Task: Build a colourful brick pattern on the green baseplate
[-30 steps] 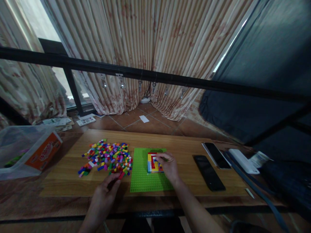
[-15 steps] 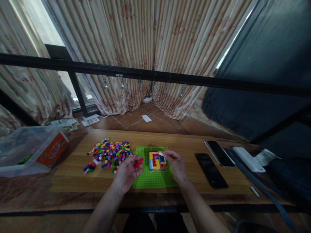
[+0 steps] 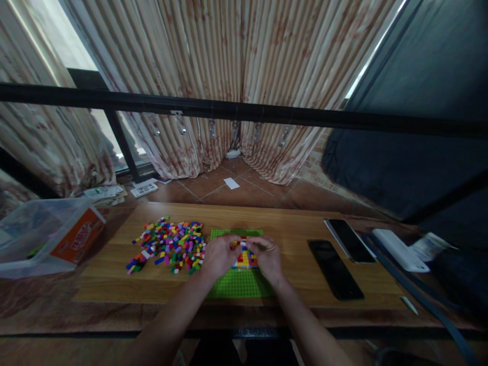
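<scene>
A green baseplate (image 3: 240,282) lies on the wooden table (image 3: 293,239) in front of me. On it stands a small block of coloured bricks (image 3: 246,259), mostly red, yellow and white. My left hand (image 3: 218,255) and my right hand (image 3: 269,258) meet over this block, fingers curled and pressed together at its top. What the fingertips pinch is too small to make out. A heap of loose coloured bricks (image 3: 170,244) lies just left of the baseplate.
Two dark phones (image 3: 335,262) (image 3: 349,233) lie right of the baseplate, with a white box (image 3: 396,250) further right. A clear plastic bin with an orange label (image 3: 46,236) stands at the left. A black bar (image 3: 244,109) crosses the view above the table.
My left hand has left the brick heap with a red brick and moved right to the coloured block. My right hand has stayed at the block, and both hands now meet over it.
</scene>
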`<state>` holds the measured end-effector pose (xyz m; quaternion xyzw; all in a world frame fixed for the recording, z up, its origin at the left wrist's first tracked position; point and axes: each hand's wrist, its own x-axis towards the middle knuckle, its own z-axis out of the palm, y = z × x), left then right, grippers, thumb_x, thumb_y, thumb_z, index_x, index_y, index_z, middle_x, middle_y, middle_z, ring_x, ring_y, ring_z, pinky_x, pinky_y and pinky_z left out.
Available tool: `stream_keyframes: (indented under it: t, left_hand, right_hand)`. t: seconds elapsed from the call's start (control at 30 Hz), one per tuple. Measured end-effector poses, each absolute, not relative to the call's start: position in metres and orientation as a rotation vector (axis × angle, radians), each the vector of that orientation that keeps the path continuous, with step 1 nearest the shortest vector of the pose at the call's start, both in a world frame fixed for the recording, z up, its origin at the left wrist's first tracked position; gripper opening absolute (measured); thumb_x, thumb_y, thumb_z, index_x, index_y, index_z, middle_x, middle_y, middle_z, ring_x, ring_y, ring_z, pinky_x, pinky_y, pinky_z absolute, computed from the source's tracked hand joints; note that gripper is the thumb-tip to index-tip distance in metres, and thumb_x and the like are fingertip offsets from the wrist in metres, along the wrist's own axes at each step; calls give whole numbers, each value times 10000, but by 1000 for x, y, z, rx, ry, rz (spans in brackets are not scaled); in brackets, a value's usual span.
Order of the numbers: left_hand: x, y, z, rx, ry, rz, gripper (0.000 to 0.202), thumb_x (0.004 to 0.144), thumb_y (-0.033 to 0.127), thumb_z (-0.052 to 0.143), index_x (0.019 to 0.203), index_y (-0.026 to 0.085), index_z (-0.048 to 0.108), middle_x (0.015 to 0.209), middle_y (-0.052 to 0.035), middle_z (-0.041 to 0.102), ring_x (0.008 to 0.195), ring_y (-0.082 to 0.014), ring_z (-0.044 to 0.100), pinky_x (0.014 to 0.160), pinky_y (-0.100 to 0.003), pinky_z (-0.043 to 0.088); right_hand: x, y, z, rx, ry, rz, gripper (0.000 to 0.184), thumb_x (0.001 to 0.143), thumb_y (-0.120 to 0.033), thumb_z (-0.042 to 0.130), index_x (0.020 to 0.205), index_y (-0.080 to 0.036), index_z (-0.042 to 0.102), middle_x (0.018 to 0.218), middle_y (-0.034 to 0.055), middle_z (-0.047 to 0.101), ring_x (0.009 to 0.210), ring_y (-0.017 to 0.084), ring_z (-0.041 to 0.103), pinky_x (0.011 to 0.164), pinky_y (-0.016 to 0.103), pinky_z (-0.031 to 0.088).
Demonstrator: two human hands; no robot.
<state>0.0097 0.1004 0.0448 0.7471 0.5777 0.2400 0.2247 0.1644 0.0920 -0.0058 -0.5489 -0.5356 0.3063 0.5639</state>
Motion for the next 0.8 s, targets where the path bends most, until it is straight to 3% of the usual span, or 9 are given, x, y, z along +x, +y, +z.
stream_keyframes:
  t: [0.17,0.47,0.67,0.8]
  left_hand:
    - [14,100,44,2240,1553,637,225,839,274,507,901,255,722,861,-29,705,737,-151,612,697,-256,422]
    - [15,99,45,2371,1593,513,264,857,258,456,828,226,716,842,-60,693,739,-173,623,657,-269,402]
    - [17,101,41,2036,1625,672,245,844,305,495,837,237,731,714,-14,696,665,-146,607,633,-251,398]
    - [23,104,37,1791,1726,719,187,790,278,560,849,220,728,743,-13,708,685,-147,619,619,-244,412]
  right_hand:
    - [165,90,-5,-1304,-1280,698,150,746,-378,652,740,-263,748,768,27,630,804,183,560,725,325,475]
    - [166,89,-4,-1318,-1378,687,134,759,-344,647,783,-261,750,788,32,637,832,189,560,768,335,464]
    - [158,95,-8,-1322,-1215,751,153,703,-263,630,814,-227,729,828,21,684,797,180,599,767,333,474]
    - [151,97,-9,-1326,-1097,765,191,652,-232,622,816,-205,717,867,29,684,809,184,613,758,323,480]
